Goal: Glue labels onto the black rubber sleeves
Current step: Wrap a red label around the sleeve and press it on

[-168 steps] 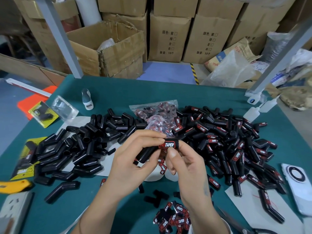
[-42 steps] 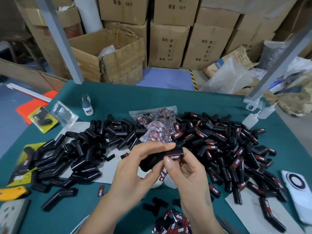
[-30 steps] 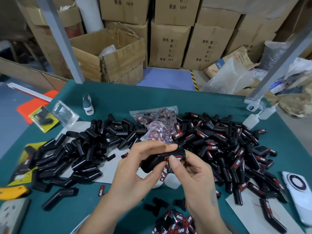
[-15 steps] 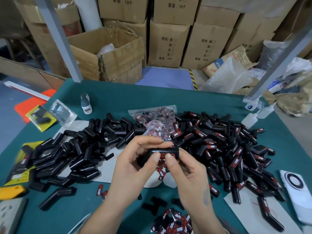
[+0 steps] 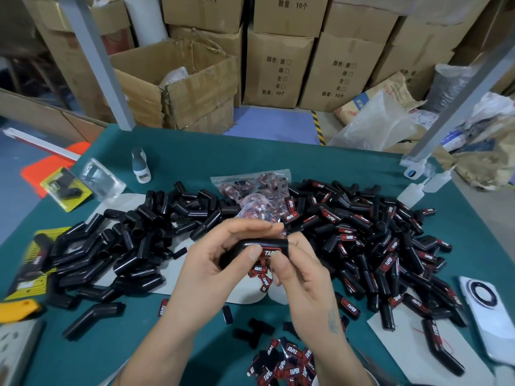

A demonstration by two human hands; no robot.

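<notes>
Above the middle of the green table my left hand grips a black rubber sleeve, fingers over its top and thumb underneath. My right hand pinches the same sleeve's right end, its thumb pressing on the red and black label stuck to the underside. A heap of plain black sleeves lies to the left. A heap of labelled sleeves lies to the right. Loose labels are piled near the front edge. A clear bag of labels lies behind my hands.
Small glue bottles lie at the back right, and a white bottle stands at the back left. A white phone lies at the right edge. A yellow knife and a power strip sit front left. Cardboard boxes stand behind the table.
Both hands have turned the held sleeve, so the label went from the top front to the underside. My right thumb now presses on it. The sleeve stays in both hands.
</notes>
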